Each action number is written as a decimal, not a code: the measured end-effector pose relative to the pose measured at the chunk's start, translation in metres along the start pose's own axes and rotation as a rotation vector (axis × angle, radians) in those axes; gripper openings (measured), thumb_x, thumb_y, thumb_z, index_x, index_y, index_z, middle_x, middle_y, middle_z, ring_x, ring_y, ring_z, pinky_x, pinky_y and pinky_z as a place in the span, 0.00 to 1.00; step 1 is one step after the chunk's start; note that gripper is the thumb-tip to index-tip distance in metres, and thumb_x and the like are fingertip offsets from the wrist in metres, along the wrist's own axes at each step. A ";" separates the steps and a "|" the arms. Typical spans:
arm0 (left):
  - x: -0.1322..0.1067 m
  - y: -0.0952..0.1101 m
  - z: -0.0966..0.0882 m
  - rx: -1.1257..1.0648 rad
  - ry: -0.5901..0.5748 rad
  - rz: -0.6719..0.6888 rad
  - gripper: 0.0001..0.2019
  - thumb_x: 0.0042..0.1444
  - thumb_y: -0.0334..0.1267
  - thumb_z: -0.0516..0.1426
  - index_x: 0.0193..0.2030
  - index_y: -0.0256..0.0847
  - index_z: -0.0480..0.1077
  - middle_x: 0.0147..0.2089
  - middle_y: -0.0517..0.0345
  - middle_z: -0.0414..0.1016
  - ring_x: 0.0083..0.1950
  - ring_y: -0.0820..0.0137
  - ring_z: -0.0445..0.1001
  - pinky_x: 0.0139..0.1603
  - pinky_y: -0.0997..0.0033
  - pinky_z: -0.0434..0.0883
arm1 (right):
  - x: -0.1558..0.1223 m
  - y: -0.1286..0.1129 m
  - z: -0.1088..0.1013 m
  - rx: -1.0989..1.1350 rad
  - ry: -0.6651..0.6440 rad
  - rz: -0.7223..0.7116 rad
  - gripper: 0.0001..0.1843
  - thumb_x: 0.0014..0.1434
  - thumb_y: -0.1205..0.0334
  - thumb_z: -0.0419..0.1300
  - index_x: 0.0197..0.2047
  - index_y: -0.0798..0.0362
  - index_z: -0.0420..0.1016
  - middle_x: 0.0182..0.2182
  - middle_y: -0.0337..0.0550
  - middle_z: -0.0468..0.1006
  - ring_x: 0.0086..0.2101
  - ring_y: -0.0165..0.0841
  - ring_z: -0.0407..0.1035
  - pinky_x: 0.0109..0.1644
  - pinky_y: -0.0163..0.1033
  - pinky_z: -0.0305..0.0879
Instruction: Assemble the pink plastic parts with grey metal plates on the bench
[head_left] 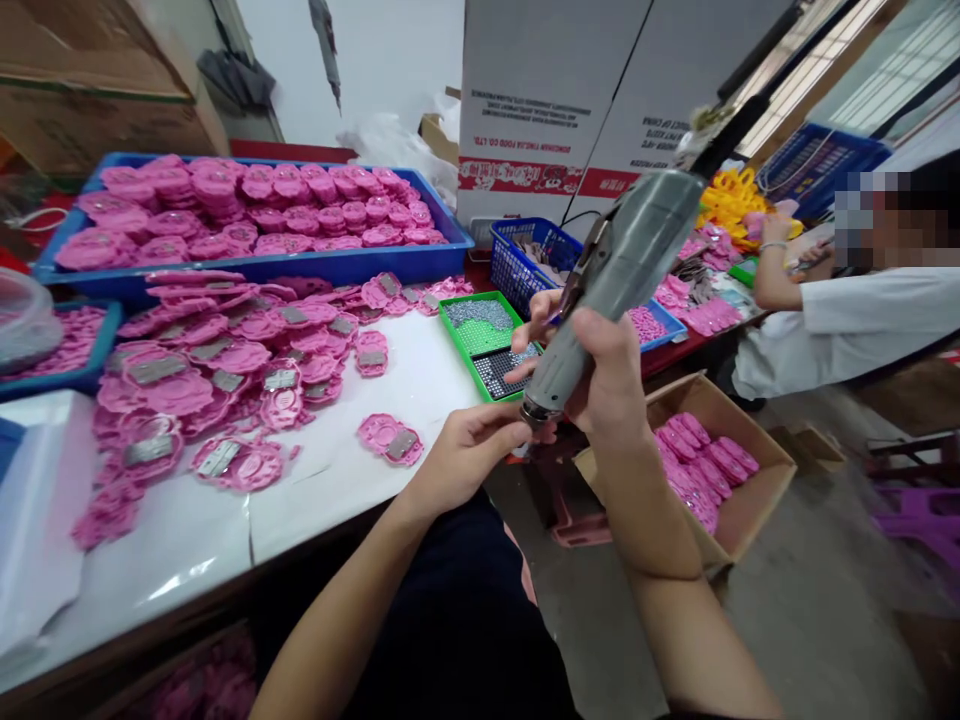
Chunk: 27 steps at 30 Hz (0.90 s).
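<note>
A grey electric screwdriver (630, 260) slants down across the middle of the view. My right hand (611, 370) is wrapped round its lower body, with some fingers reaching out on the far side. At the tool's nose, my left hand (472, 445) is closed, thumb and fingers pressed together; whatever lies in them is hidden. Just beyond, a green tray (472, 375) holds small screws (476, 315) and a black perforated plate (499, 372). On the white table to the left lie a pink plastic casing (390, 438) with a metal plate and a heap of similar casings (225, 350).
A long blue tray (300, 262) of stacked pink parts stands behind the heap. Right of me, a cardboard box (757, 500) on the floor holds pink pieces. Beyond are a blue basket (517, 265) and a seated co-worker (855, 310). Another screwdriver (326, 45) hangs at the back.
</note>
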<state>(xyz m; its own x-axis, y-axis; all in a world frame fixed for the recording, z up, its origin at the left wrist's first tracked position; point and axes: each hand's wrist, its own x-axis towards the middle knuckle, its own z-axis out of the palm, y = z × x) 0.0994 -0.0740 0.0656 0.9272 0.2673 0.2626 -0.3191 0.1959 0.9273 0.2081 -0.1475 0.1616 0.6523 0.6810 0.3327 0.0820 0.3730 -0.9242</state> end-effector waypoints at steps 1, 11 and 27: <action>-0.003 0.002 0.003 0.108 0.115 0.069 0.16 0.64 0.49 0.61 0.46 0.37 0.79 0.43 0.48 0.84 0.44 0.62 0.83 0.49 0.62 0.79 | 0.000 0.000 0.004 -0.003 0.006 0.020 0.22 0.55 0.41 0.69 0.34 0.50 0.69 0.26 0.35 0.71 0.24 0.30 0.72 0.23 0.35 0.72; -0.019 0.018 0.009 0.448 0.467 0.303 0.14 0.66 0.42 0.60 0.53 0.38 0.77 0.50 0.47 0.83 0.50 0.62 0.82 0.54 0.62 0.78 | -0.005 -0.002 0.041 0.065 0.192 -0.082 0.23 0.59 0.43 0.67 0.28 0.50 0.64 0.22 0.32 0.66 0.19 0.26 0.65 0.23 0.35 0.65; -0.025 0.023 -0.002 0.369 0.358 0.216 0.17 0.66 0.48 0.59 0.53 0.39 0.78 0.50 0.47 0.83 0.49 0.62 0.82 0.52 0.62 0.78 | -0.005 -0.001 0.049 0.084 0.212 -0.044 0.25 0.60 0.38 0.65 0.28 0.49 0.62 0.22 0.32 0.63 0.21 0.27 0.63 0.26 0.37 0.65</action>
<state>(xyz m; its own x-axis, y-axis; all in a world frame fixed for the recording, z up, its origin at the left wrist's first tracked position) 0.0688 -0.0743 0.0800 0.7031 0.5811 0.4098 -0.3450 -0.2251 0.9112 0.1677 -0.1203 0.1704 0.7942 0.5181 0.3174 0.0570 0.4565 -0.8879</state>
